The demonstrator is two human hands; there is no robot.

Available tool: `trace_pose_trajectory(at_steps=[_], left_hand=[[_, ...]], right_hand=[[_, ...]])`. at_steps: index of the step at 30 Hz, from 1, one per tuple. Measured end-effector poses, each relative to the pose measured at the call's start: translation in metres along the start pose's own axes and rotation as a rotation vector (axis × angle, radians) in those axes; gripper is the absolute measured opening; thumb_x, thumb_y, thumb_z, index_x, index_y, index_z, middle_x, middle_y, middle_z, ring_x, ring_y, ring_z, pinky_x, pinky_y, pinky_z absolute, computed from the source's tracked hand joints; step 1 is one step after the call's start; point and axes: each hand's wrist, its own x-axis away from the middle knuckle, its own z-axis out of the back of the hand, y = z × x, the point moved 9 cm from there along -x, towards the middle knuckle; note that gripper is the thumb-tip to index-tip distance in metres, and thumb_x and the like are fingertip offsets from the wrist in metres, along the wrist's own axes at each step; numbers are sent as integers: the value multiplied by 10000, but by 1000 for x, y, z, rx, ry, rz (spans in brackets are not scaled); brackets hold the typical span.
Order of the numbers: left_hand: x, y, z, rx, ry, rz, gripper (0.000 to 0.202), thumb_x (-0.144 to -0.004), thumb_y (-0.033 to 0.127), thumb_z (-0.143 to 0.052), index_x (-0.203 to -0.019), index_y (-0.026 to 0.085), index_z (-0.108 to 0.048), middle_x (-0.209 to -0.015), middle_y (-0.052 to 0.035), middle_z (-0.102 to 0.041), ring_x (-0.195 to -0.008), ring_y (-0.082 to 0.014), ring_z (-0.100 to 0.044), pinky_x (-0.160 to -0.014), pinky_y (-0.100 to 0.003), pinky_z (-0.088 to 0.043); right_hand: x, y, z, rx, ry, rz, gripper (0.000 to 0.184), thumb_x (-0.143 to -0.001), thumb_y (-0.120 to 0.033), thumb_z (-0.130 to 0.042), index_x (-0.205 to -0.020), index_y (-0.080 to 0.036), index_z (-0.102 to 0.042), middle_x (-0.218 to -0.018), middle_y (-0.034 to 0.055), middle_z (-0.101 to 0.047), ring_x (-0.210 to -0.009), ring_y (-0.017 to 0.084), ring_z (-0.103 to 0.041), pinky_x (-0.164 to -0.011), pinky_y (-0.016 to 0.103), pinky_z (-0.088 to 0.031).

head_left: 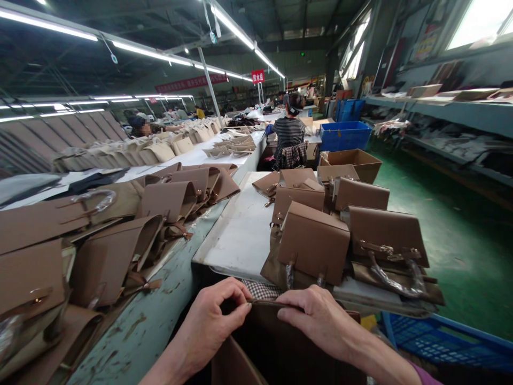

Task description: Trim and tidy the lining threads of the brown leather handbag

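A brown handbag (280,342) stands upright in front of me at the bottom of the head view, its dark opening towards me. My left hand (216,315) pinches the left part of its upper edge between thumb and forefinger. Further right, my right hand (312,315) grips the same edge, thumb on the near side and fingers over the far side. The lower part of the bag runs out of view. Just beyond the hands, checked cloth (260,290) shows below the table edge. A finished-looking brown bag (315,243) with plastic-wrapped handles lies close behind my right hand.
More brown bags (388,232) crowd the white table (236,235). Others (108,256) line the long bench (132,331) at left. A blue crate (452,339) sits low at right; a cardboard box (360,163) and blue bin (344,136) stand beyond. A seated person (290,131) faces away.
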Motion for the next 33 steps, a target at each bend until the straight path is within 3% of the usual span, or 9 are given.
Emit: trace_pose_trajectory(at_steps=[6, 11, 18, 21, 24, 28, 33], left_hand=[[1, 0, -3, -8, 16, -10, 184, -818, 146, -569, -640, 180, -534, -829, 20, -665, -744, -135, -612, -702, -222, -420], [3, 2, -2, 0, 12, -42, 183, -810, 128, -568, -637, 178, -540, -830, 16, -669, -762, -135, -623, -723, -222, -428], [4, 0, -2, 24, 5, -50, 173, -807, 119, -564, -647, 179, -542, -840, 14, -672, -779, -138, -622, -728, -223, -430], [5, 1, -1, 44, 0, -43, 173, -810, 122, -561, -647, 178, -543, -835, 6, -673, -775, -145, -619, -724, -228, -433], [6, 4, 0, 80, -9, -39, 170, -812, 123, -557, -651, 177, -540, -825, -5, -669, -777, -154, -618, -724, -230, -442], [6, 4, 5, 73, -38, -29, 142, -791, 119, -575, -664, 175, -547, -840, -10, -668, -804, -162, -610, -746, -236, -440], [13, -11, 23, -72, -65, 166, 31, -757, 173, -618, -756, 174, -587, -758, 20, -630, -722, -160, -558, -640, -235, -403]], right_hand=[[-5, -16, -9, 77, -60, 101, 216, -870, -426, -544, -915, -269, -685, -712, -24, -678, -640, 131, -587, -556, 224, -291], [-15, -30, -17, 217, 51, 141, 237, -892, -343, -513, -730, -225, -640, -631, -21, -646, -571, 111, -523, -540, 257, -221], [-19, -28, -19, 87, 61, 98, 293, -847, -301, -531, -579, -187, -565, -516, -51, -502, -501, 75, -357, -514, 242, -199], [-22, -29, -17, 63, -6, 96, 272, -860, -314, -500, -646, -199, -622, -564, -39, -559, -533, 87, -430, -518, 236, -224], [-25, -36, -21, 18, -91, 131, 214, -825, -416, -570, -873, -233, -670, -749, -19, -677, -657, 128, -572, -544, 229, -274], [-28, -41, -22, 74, -21, 144, 189, -845, -345, -551, -941, -255, -686, -798, 5, -718, -743, 175, -644, -588, 249, -307], [-26, -41, -24, 54, 34, 141, 194, -858, -316, -534, -960, -336, -699, -798, -25, -725, -749, 161, -643, -622, 249, -319]])
